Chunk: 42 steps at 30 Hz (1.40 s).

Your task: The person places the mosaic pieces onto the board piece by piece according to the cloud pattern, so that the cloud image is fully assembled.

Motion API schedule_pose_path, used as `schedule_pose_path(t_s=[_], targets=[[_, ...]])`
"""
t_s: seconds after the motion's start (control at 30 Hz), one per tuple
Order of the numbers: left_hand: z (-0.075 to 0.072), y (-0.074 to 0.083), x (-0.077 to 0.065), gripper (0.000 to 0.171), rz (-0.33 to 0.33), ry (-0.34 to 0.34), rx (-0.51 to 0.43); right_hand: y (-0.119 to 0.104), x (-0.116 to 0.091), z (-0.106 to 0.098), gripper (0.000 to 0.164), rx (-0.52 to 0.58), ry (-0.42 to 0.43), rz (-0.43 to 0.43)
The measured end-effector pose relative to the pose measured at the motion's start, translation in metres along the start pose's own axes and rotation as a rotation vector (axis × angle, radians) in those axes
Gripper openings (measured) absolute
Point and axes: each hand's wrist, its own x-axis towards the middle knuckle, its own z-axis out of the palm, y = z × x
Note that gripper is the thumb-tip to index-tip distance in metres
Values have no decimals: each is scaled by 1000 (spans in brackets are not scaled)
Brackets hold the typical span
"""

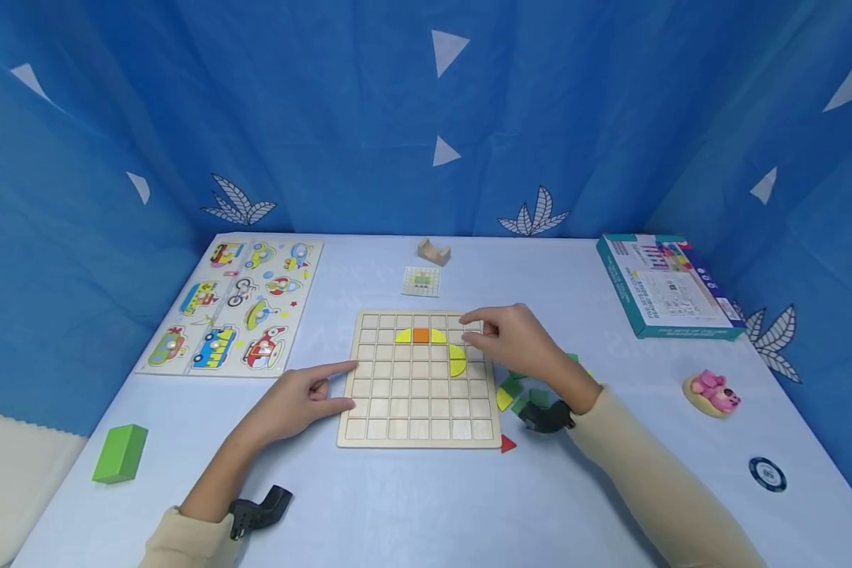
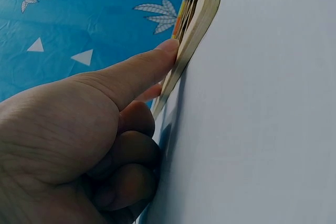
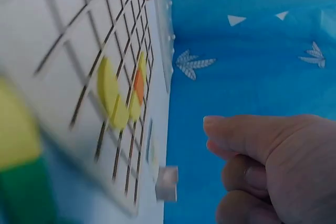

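A wooden grid board (image 1: 397, 430) lies flat in front of me. On its upper cells sit an orange square piece (image 1: 421, 336) and several yellow rounded pieces (image 1: 457, 368). My left hand (image 1: 287, 404) rests its straight index finger and thumb against the board's left edge, the other fingers folded under. Over the board's upper right corner hovers my right hand (image 1: 514, 339), thumb and index finger apart in the head view, with no piece showing between them. In the right wrist view the thumb covers most of that index finger. Loose green and yellow pieces (image 1: 537, 397) lie partly hidden below the right wrist.
A red triangle (image 1: 508, 444) touches the board's lower right corner. Behind the board are a small pattern card (image 1: 421, 282) and a wooden holder (image 1: 434, 252). A vehicle puzzle (image 1: 234, 308) and green block (image 1: 120, 454) lie left; a box (image 1: 670, 288), pink figurine (image 1: 712, 393) and round chip (image 1: 767, 474) right.
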Motion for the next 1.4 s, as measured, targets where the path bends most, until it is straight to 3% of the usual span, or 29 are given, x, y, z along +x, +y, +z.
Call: schedule_pose_path(t_s=[0.33,0.63,0.9,1.2,1.4], targets=[[-2,1,0,59,-5,-4,-7,37,-74,-26,28,-19,17,128],[-2,1,1,60,3,-1,-8,64,-118,-45,28,-52,35,178],[-2,0,3,60,9,-4,4,87,-133,-60,33,-111,4,178],[-1,-1,3,61,-13,-8,4,92,-137,-64,40,-216,34,349],[-1,-2,3,60,-12,-11,6,95,-138,-62,37,-203,-12,331]])
